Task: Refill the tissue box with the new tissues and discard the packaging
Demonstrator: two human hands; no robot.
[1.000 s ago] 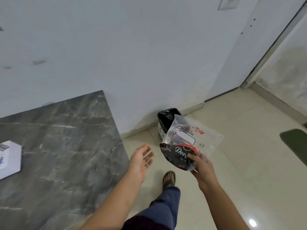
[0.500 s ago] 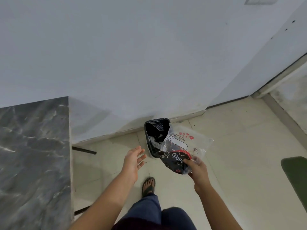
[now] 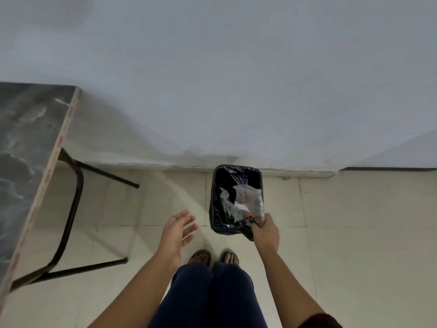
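Left hand [image 3: 177, 230] spread loose; right hand [image 3: 265, 232] clenched, arm lowered.

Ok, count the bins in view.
1: a small black-lined rectangular bin on the tiled floor against the wall, under the right hand holding the clear plastic wrapper. None hidden, apparently.

The person wears dark navy trousers [image 3: 208, 297] and open-toed sandals [image 3: 200, 256], with toes showing on both feet. Both forearms are bare down to the hands. A dark maroon sleeve edge [image 3: 320, 321] shows at the right upper arm.
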